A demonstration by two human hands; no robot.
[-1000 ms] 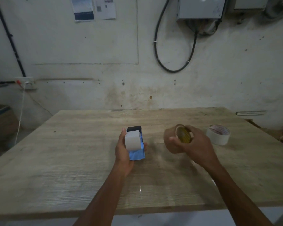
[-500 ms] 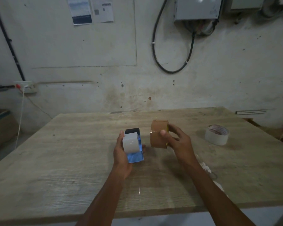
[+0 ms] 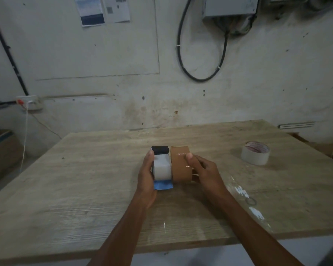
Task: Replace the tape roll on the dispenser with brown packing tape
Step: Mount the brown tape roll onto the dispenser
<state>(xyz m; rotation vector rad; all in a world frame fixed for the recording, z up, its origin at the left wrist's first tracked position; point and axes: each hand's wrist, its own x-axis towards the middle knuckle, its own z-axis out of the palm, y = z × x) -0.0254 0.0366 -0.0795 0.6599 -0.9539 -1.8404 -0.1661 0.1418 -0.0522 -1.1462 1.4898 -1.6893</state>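
Since the previous frame, the right hand (image 3: pixel 204 171) has carried the brown packing tape (image 3: pixel 181 166) leftward until the roll stands on edge touching the right side of the dispenser (image 3: pixel 161 167), near the centre of the wooden table (image 3: pixel 85 189). From left to right: open tabletop runs to the left edge; the left hand (image 3: pixel 146 175) wraps closed around the dispenser; the right hand grips the brown roll, thumb on its face. A white tape roll (image 3: pixel 255 153) lies flat well apart near the right edge, with clear surface between.

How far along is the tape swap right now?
Done: the pale tape roll lies aside on the table. In hand: left hand holds the dispenser; right hand presses the brown tape roll against its side. Left: seating and threading, not visibly done.
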